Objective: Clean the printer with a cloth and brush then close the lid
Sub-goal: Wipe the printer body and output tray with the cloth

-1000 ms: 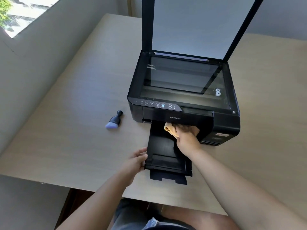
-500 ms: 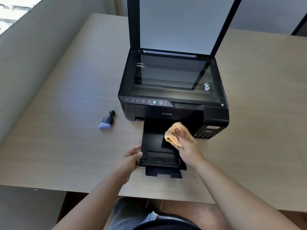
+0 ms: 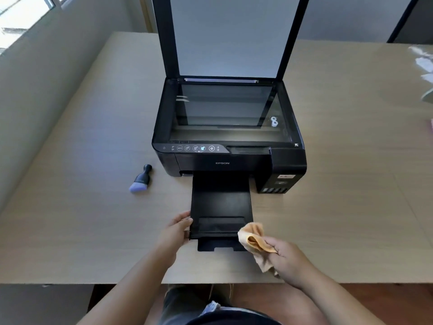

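Note:
A black printer (image 3: 288, 165) stands mid-table with its scanner lid (image 3: 232, 36) raised upright and the glass bare. Its black output tray (image 3: 221, 205) is pulled out toward me. My left hand (image 3: 177, 231) grips the tray's front left corner. My right hand (image 3: 288, 259) holds a bunched orange cloth (image 3: 254, 238) just off the tray's front right corner, over the table. A small black brush with pale purple bristles (image 3: 140, 179) lies on the table left of the printer, untouched.
The light wooden table (image 3: 339, 184) has its front edge just below my hands. A wall and window run along the left. Pale, blurred objects (image 3: 424, 66) sit at the far right edge of the table.
My right hand has drawn the cloth back from under the printer's front, along the tray, to its front right corner. My left hand has stayed on the tray's left corner.

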`<state>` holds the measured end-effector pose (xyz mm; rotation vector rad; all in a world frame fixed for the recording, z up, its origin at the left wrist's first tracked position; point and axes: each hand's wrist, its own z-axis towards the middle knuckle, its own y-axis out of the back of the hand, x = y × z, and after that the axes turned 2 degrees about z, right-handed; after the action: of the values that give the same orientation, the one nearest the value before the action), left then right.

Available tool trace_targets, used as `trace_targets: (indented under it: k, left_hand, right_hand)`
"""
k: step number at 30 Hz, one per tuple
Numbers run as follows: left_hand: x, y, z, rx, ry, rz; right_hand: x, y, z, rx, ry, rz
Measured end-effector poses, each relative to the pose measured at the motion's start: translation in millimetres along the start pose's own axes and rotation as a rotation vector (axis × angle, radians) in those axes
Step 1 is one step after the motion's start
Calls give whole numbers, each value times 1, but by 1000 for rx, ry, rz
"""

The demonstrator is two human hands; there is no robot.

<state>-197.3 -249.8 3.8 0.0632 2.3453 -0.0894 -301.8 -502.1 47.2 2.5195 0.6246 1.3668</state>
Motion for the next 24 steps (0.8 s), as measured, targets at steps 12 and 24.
trace_targets:
  k: [12,24]
  left_hand:
    - [-75,-37,-79,273,-247,98]
    - [-72,35,-100,134,-373,-175]
  right_hand:
    - [125,25,5,46,-3,1203]
    - [159,-19,28,76,225,498]
